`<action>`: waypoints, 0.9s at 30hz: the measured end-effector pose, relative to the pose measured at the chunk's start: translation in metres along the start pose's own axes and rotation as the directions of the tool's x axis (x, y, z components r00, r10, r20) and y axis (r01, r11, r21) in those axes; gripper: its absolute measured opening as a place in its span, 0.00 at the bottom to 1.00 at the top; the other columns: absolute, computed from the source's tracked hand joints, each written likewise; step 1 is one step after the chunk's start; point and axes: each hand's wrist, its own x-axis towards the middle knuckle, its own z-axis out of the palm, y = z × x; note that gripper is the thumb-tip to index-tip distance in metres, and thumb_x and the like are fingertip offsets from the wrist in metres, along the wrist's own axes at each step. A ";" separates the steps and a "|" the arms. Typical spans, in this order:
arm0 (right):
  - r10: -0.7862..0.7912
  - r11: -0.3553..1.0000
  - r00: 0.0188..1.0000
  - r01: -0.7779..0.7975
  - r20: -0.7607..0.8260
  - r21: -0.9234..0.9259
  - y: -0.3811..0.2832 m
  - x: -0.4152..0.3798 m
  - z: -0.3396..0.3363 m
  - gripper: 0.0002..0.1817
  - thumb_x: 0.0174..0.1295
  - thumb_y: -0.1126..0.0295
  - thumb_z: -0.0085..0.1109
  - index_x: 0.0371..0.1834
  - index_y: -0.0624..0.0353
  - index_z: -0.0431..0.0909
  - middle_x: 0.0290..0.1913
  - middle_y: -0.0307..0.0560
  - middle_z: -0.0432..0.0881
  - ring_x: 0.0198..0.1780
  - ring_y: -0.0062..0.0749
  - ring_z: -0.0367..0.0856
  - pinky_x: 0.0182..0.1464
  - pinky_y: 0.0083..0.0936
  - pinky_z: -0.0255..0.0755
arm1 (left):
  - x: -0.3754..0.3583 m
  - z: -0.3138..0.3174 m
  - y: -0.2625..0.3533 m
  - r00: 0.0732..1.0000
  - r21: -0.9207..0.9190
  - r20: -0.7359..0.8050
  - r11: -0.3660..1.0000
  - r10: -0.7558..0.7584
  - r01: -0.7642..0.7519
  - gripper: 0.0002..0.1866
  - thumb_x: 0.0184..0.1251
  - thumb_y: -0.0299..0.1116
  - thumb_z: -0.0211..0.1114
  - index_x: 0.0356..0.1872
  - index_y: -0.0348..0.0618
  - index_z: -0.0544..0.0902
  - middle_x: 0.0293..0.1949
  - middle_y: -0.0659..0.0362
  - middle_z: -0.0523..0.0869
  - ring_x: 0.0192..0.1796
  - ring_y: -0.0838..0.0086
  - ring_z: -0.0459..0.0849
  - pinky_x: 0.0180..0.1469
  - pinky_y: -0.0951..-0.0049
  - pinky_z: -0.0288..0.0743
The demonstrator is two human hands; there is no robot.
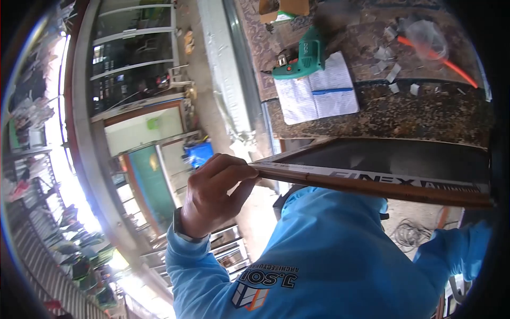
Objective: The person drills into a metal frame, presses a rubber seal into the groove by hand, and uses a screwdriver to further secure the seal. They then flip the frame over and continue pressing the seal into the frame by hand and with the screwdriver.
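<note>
Head: one panel (pixel 380 162), one power tool (pixel 307 57)

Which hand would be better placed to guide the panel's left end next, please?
Probably the left hand: it pinches the panel at that end, while the right hand is out of view, its sleeve toward the opposite end.

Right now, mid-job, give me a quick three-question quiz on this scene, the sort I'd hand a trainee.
1. Which hand grips a corner of the framed panel?
2. True or false: the blue pen lies on the floor.
3. The power tool overlapping the notebook is mainly: A) red, B) green, C) yellow?

Key:
1. The left hand.
2. False; it lies on the notebook.
3. B.
</note>
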 end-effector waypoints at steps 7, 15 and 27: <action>0.027 0.997 0.995 -0.034 0.096 0.067 0.025 -0.019 -0.031 0.16 0.91 0.60 0.42 0.57 0.60 0.77 0.32 0.34 0.68 0.28 0.23 0.61 0.29 0.25 0.62 | 0.014 -0.009 0.000 0.982 -0.101 0.151 0.986 -0.117 0.133 0.10 0.58 0.18 0.82 0.39 0.38 0.92 0.38 0.55 0.91 0.39 0.66 0.92 0.42 0.68 0.85; 0.042 0.994 0.997 -0.049 0.070 0.096 0.043 -0.034 -0.036 0.16 0.90 0.60 0.42 0.57 0.60 0.77 0.33 0.35 0.69 0.29 0.23 0.62 0.31 0.26 0.65 | 0.018 -0.014 -0.005 0.968 -0.130 0.221 0.979 -0.123 0.154 0.13 0.54 0.13 0.79 0.39 0.39 0.91 0.39 0.54 0.92 0.41 0.68 0.93 0.43 0.69 0.85; 0.073 0.990 0.996 -0.078 0.050 0.120 0.059 -0.046 -0.039 0.16 0.90 0.60 0.43 0.58 0.59 0.77 0.35 0.35 0.71 0.30 0.23 0.65 0.35 0.28 0.69 | 0.018 -0.017 -0.009 0.960 -0.156 0.252 0.974 -0.121 0.164 0.12 0.57 0.15 0.79 0.40 0.40 0.91 0.39 0.55 0.92 0.42 0.69 0.93 0.43 0.69 0.85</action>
